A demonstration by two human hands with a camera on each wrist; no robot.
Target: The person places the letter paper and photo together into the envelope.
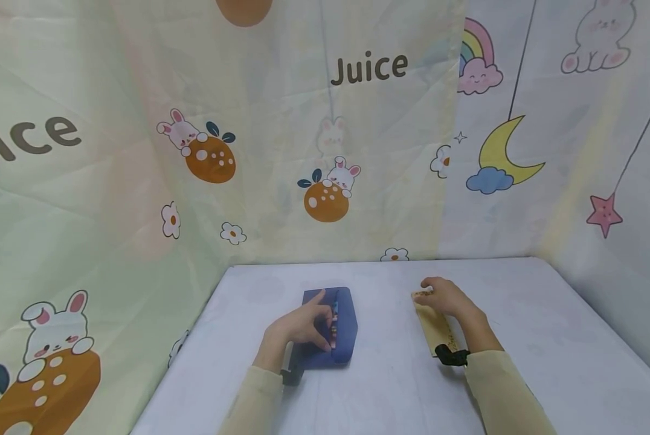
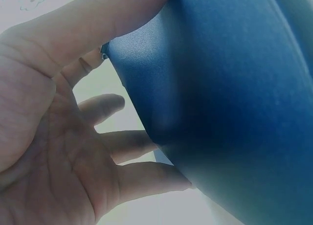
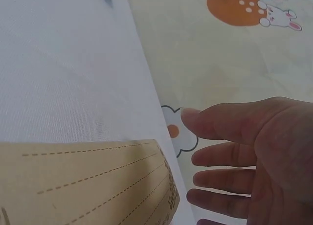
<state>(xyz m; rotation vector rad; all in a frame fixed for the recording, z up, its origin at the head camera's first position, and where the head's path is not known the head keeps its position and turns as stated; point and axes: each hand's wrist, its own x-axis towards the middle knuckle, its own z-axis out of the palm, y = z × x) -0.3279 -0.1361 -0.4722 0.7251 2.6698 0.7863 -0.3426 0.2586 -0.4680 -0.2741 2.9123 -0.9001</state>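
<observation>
A dark blue case [image 1: 347, 329] with an angled right side lies on the table's left half. Small colourful things [image 1: 334, 323] show along the slot in it. My left hand [image 1: 300, 324] holds the case, with the thumb [image 2: 98, 19] against its smooth blue face [image 2: 220, 88] and fingertips at its edge. To the right lies a long tan paper piece [image 1: 434, 326] printed with dashed lines [image 3: 98, 181]. Over its far end is my right hand [image 1: 447, 297]. In the right wrist view its fingers are extended, a gap apart from the paper's patterned end, and nothing is between them.
Both things are on a white-covered table [image 1: 390, 386]. Cloth walls printed with rabbits, oranges and flowers [image 1: 394, 254] stand behind and on both sides. A black strap [image 1: 451, 355] is at the right wrist, overlapping the paper's near end in the head view.
</observation>
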